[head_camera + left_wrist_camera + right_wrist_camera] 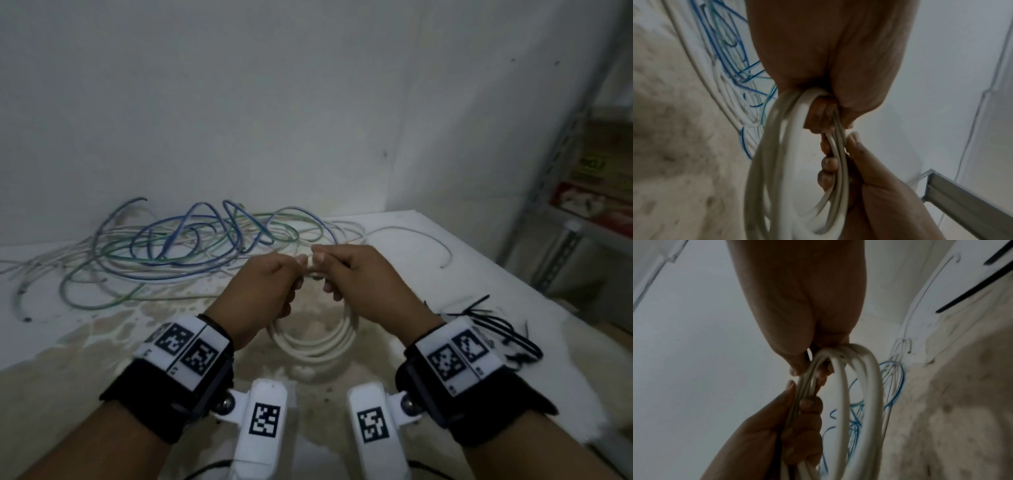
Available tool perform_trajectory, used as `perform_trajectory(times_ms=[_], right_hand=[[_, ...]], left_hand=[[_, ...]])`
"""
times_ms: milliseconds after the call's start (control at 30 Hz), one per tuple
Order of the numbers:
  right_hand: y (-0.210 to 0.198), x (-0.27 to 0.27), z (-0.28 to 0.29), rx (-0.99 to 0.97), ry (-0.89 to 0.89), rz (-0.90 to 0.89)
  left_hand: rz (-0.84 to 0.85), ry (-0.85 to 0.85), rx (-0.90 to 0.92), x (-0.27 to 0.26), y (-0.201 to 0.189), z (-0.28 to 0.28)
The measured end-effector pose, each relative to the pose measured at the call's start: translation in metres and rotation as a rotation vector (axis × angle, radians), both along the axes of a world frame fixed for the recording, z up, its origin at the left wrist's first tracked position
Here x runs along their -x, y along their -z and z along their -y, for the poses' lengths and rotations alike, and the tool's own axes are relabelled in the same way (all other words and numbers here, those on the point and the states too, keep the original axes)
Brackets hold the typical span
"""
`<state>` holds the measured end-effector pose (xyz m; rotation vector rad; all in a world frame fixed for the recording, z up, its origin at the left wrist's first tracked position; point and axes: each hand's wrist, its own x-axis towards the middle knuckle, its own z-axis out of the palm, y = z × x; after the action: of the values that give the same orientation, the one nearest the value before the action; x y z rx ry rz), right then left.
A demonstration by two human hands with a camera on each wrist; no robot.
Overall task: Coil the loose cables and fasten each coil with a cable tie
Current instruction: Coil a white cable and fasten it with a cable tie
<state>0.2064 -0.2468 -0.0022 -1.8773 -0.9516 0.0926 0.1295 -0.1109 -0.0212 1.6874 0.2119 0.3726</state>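
Both hands grip white coil (313, 337) — raised.

A white worktop (394, 240) fills the lower half of the head view, its paint worn away to a mottled beige across the middle and lower left. A tangle of loose cables (178, 246), white, blue and green, sprawls over its upper left part against the wall, with one white strand (428, 240) curving off alone toward the right. A scatter of black cable ties (493, 318) lies on the worktop at the right of the frame.
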Motion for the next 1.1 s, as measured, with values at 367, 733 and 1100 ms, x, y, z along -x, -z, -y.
perform_trajectory(times_ms=[367, 733, 1100], right_hand=[[-0.012, -0.060, 0.079, 1.025, 0.295, 0.088], [0.042, -0.075, 0.047, 1.170, 0.284, 0.235], [0.031, -0.085, 0.048, 1.069, 0.316, 0.204]], left_hand=[[-0.030, -0.113, 0.399, -0.021, 0.035, 0.002], [-0.030, -0.146, 0.510, -0.017, 0.051, 0.005], [-0.006, -0.138, 0.556, -0.016, 0.064, -0.003]])
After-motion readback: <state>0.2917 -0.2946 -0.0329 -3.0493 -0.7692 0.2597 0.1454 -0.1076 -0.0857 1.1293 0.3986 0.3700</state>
